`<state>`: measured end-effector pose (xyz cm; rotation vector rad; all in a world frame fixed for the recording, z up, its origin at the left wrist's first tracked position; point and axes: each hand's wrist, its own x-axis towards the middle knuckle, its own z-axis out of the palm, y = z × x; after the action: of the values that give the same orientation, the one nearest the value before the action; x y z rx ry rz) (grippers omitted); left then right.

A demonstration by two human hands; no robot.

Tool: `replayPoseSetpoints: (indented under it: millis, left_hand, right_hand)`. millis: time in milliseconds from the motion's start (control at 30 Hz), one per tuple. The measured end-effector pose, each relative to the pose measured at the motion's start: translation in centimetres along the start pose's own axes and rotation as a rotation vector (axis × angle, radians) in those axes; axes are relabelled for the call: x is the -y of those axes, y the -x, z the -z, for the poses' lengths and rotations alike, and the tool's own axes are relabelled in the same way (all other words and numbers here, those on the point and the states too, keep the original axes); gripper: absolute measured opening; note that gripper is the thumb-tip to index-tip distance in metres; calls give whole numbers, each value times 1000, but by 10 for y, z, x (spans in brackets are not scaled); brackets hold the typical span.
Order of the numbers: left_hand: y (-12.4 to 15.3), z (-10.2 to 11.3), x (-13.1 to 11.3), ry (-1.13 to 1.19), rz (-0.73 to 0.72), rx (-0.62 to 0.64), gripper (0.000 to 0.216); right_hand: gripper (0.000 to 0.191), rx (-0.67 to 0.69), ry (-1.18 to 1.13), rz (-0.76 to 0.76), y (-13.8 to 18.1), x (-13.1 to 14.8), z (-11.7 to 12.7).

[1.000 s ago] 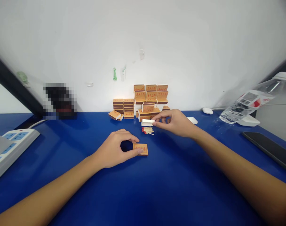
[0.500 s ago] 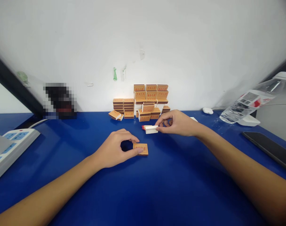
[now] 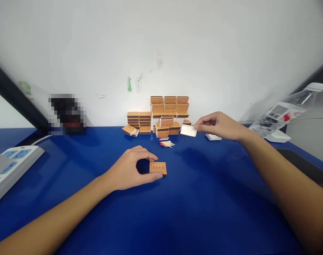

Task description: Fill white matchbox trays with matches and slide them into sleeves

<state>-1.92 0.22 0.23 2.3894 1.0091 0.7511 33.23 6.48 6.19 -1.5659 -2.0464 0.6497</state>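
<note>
My left hand (image 3: 136,168) rests on the blue table with thumb and fingers around an orange matchbox (image 3: 158,167) lying flat, its red lettering facing up. Whether a drawer sits inside it I cannot tell. My right hand (image 3: 217,125) is raised off the table, pinching a white matchbox drawer (image 3: 188,130) at its right end. Between the hands lies a small loose pile of red-tipped matches (image 3: 166,143). Behind them rises a stepped stack of matchboxes (image 3: 170,108) against the wall.
Lower rows of matchboxes (image 3: 145,118) stand left of the stack, two leaning loose in front. Another white drawer (image 3: 214,137) lies under my right hand. A tilted water bottle (image 3: 279,115) and dark phone (image 3: 307,166) are right; a power strip (image 3: 20,163) is left.
My right hand has lifted the white drawer up and to the right, away from the matches, which now lie uncovered on the table. My left thumb has slid toward the matchbox's front edge.
</note>
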Motion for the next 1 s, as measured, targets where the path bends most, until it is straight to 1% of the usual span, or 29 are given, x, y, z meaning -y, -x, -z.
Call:
replayPoseSetpoints:
  millis: [100,167,267,333,500,767,833,867,933,1000]
  left_hand:
    - [1,2,0,-22,-15,38,57]
    - [1,2,-1,-45,-43,52,60]
    - [0,3,-1,-81,-79,56,58]
    - [0,3,-1,-94,-91,54,55]
    - [1,2,0,-105,-85,52,52]
    - [0,2,-1,-98,-87,50,51]
    - [0,2,-1,-95,-85,47,51]
    - [0,2,0,-93,-84,47,50]
    - [0,2,0,-89,-82,49,51]
    - [0,2,0,-85,-84,51,52]
  right_hand:
    - [37,-25,67,-75,2,-18,19]
    - [38,-43,136,-109,4,-32,31]
    - [40,-36,226,-177,7,-48,45]
    - [40,-11,238,-212,8,-54,49]
    - [39,100,248,-187,5,-59,43]
    - [46,164,319,-87,-1,-63,35]
    - [46,128,362,-82,-3,-62,31]
    - [43,86,391,-93,-4,-62,29]
    - [37,-15,454,-142,-6,-62,26]
    - [33,-74,509,-220,-6,-61,23]
